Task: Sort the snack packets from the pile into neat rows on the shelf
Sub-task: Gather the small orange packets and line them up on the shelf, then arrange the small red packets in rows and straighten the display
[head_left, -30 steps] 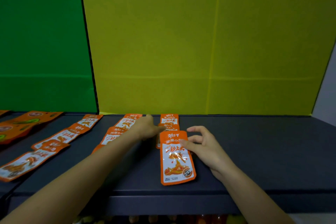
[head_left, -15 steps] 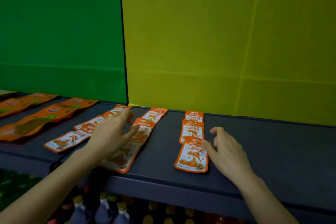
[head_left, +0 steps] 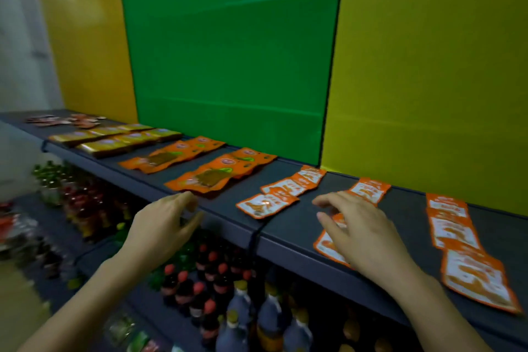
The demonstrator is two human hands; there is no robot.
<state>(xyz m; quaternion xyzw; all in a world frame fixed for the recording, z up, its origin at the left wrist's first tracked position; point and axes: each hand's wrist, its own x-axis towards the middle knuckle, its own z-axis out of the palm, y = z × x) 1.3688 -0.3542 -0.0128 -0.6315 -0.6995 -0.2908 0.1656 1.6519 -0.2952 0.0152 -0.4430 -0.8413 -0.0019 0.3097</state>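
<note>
On the dark shelf point(head_left: 300, 227), snack packets point(head_left: 205, 178) lying in rows from back wall to front edge. Right hand point(head_left: 364, 234) palm down over one orange-white row point(head_left: 370, 190), fingers spread and nearly straight, gripping nothing; touching or not, cannot tell. Left hand point(head_left: 164, 226) before the shelf edge, fingers loosely bent, empty. Small pile point(head_left: 65, 120) at the far left end.

Your right hand point(head_left: 363, 234) covers the middle of one orange-and-white packet row point(head_left: 370, 188); how many packets lie beneath cannot be told. The far-left pile point(head_left: 64, 120) is too small and blurred to identify. Packet print is unreadable throughout.
</note>
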